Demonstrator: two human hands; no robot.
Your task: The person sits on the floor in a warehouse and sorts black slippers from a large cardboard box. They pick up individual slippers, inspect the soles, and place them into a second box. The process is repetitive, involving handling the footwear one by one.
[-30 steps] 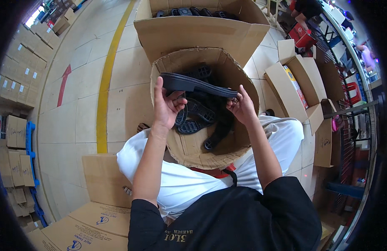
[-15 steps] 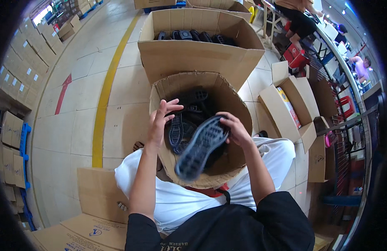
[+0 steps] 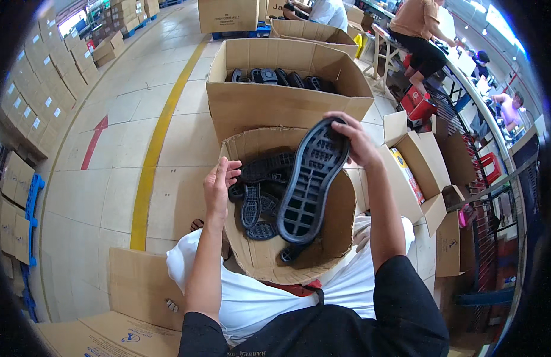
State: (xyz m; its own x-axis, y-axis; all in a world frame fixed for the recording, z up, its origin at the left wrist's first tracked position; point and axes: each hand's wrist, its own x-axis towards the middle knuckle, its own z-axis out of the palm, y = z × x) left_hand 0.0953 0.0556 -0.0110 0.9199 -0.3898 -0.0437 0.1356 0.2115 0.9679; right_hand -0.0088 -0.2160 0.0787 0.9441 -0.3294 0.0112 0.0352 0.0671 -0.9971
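A yellow floor line (image 3: 158,144) ran beside a red floor arrow (image 3: 95,141); labelled cardboard cartons (image 3: 44,102) stood stacked farther left, above a blue pallet (image 3: 33,202).

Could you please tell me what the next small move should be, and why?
I would probably bring the left hand across to steady the lower end of the black sole, since the right hand grips it only at its upper end, above the open carton, and the left hand appears empty.
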